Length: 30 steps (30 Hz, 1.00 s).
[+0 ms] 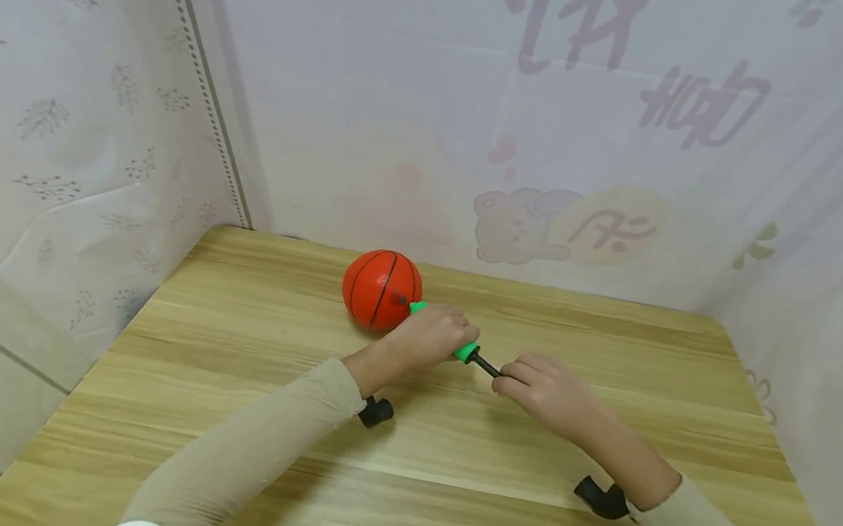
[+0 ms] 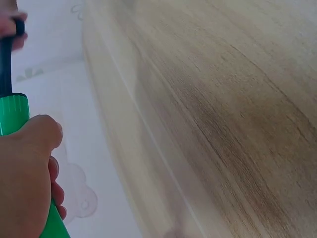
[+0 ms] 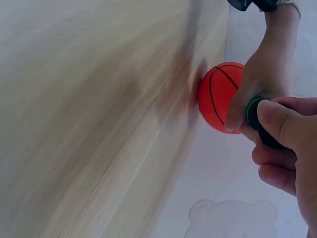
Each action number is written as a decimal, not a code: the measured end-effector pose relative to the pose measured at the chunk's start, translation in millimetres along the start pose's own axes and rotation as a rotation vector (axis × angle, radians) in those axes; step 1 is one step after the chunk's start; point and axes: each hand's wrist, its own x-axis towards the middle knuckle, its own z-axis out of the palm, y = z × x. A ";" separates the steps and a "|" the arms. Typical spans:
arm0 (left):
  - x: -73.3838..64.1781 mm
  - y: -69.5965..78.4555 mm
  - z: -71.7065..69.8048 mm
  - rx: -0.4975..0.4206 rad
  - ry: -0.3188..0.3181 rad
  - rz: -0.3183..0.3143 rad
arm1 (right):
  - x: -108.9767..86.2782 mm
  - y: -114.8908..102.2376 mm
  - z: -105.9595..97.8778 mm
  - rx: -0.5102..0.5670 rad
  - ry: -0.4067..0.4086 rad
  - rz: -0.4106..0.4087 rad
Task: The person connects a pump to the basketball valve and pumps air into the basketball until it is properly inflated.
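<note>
A red-orange toy basketball (image 1: 370, 288) with black lines sits toward the back of the table. My left hand (image 1: 430, 336) wraps round the green barrel of a hand pump (image 1: 466, 352), whose tip end is right at the dark valve spot on the ball. From the barrel's other end a black rod (image 1: 486, 366) sticks out toward my right hand (image 1: 549, 395), which grips the black handle. Thumb and fingers curl over that handle in the right wrist view. The left wrist view shows part of the rod (image 2: 5, 67) outside the barrel. My left hand hides most of the barrel.
The wood-grain table (image 1: 248, 348) meets a pale printed cloth (image 1: 373, 125) at the back, with more cloth on both sides. A black curved wrist mount (image 1: 377, 412) shows by my left wrist, and another black mount (image 1: 602, 498) by my right.
</note>
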 end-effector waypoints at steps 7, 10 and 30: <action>-0.8 -0.3 -1.5 -0.016 -0.017 -0.005 | -24.4 -13.3 -24.9 0.023 -0.013 0.023; -1.4 -1.0 -2.7 -0.026 -0.021 -0.017 | -32.4 -17.7 -30.8 0.024 -0.022 0.038; 3.4 7.3 -2.6 0.035 -0.035 -0.036 | 4.7 2.9 6.5 -0.012 -0.030 0.015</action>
